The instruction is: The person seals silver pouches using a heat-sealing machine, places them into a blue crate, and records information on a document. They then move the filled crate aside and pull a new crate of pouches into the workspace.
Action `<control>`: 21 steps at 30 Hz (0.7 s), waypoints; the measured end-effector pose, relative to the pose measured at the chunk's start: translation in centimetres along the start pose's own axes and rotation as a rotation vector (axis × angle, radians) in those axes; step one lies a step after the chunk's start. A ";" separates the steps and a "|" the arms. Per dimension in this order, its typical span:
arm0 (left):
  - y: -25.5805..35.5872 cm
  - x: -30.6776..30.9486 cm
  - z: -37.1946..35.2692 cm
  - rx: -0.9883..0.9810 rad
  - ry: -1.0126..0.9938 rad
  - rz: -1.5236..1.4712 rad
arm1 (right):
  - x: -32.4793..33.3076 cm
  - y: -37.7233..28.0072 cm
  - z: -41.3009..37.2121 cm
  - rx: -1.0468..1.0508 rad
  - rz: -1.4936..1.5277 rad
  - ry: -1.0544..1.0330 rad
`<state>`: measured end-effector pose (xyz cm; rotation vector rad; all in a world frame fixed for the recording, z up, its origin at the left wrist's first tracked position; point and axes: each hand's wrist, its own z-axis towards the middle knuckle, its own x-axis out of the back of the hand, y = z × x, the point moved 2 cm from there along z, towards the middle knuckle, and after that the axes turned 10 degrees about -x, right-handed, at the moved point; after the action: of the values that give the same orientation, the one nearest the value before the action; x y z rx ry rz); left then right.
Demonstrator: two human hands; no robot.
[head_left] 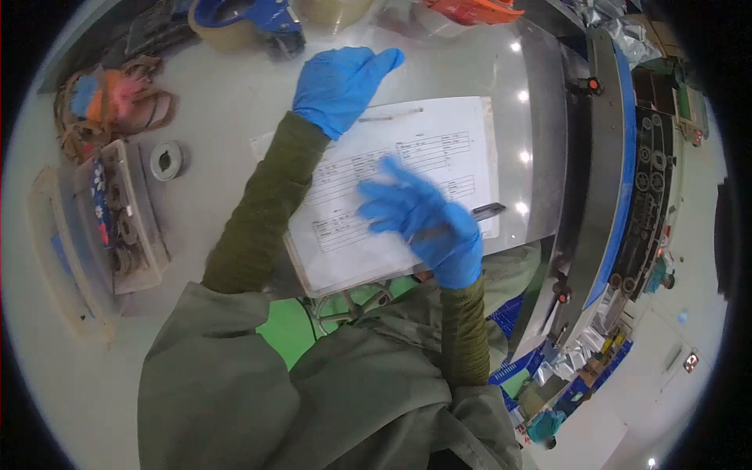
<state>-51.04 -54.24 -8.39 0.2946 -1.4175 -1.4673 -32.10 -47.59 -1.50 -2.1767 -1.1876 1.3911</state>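
My left hand, in a blue glove, is above the table at the far edge of the paper. Its fingers are curled in and its thumb points right; whatever may be inside is hidden. My right hand, also gloved in blue, is over the lower right of the printed form, its fingers smeared by motion. A dark, pointed pen lies across it and sticks out to the right. The form rests on a clipboard. A slim pen lies across the paper's top.
Tape dispenser and an orange tool are at the far edge. On the left are a tape roll, an open plastic box with small parts, and a bundle. A metal rail runs along the right; people are beyond.
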 end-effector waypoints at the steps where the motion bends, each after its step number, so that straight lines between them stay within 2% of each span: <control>1: -0.3 -0.4 0.0 -0.117 0.063 0.024 | -0.9 1.3 0.0 -0.102 -0.010 -0.094; 2: 0.0 0.0 -0.1 -0.232 0.120 0.058 | -1.9 1.9 0.1 -0.168 -0.037 -0.172; 4: 0.4 0.3 -0.1 -0.161 0.072 0.154 | -4.5 2.7 0.7 -0.239 -0.050 -0.291; 6: 0.2 0.8 -0.4 -0.096 0.028 0.218 | -7.7 3.5 1.3 -0.273 0.062 -0.475; 7: 0.0 0.5 -0.4 -0.088 0.007 0.199 | -9.3 3.3 1.7 -0.270 0.066 -0.477; 9: 0.3 0.0 -0.2 -0.097 -0.016 0.162 | -11.9 3.1 2.2 -0.538 -0.025 -0.615; 10: 0.4 0.1 -0.2 -0.053 -0.037 0.140 | -10.1 5.0 2.5 -0.531 -0.031 -0.605; 11: 0.5 0.3 -0.1 -0.009 -0.053 0.124 | -5.6 8.3 3.8 -0.170 0.030 -0.179; 12: 0.4 0.4 0.1 -0.012 -0.047 0.123 | -3.8 6.8 3.7 0.149 -0.020 0.167; 13: 0.2 0.4 0.1 -0.031 -0.041 0.147 | -3.6 2.7 3.1 0.469 -0.010 0.358; 14: 0.1 0.5 -0.1 -0.046 -0.038 0.169 | -3.1 -1.4 2.4 0.722 0.059 0.379; 15: -0.5 0.2 -0.3 -0.041 -0.042 0.165 | -2.6 -3.9 1.5 0.835 0.115 0.349; 17: -0.7 -0.4 -0.2 -0.348 0.091 0.396 | -1.8 -5.7 -0.7 0.762 0.160 0.293; 18: -0.7 -0.7 -0.3 -0.397 0.090 0.526 | -1.3 -5.9 -1.9 0.680 0.209 0.232; 19: 0.0 -0.4 -0.2 -0.393 0.090 0.515 | -1.5 -5.6 -2.6 0.677 0.203 0.241; 21: 0.4 0.4 0.0 0.021 -0.109 0.204 | -2.4 -3.8 -2.6 0.401 0.273 0.067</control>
<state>-51.06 -54.47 -7.90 0.0807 -1.5044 -1.3177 -32.13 -46.69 3.60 -2.1227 -0.5397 1.4927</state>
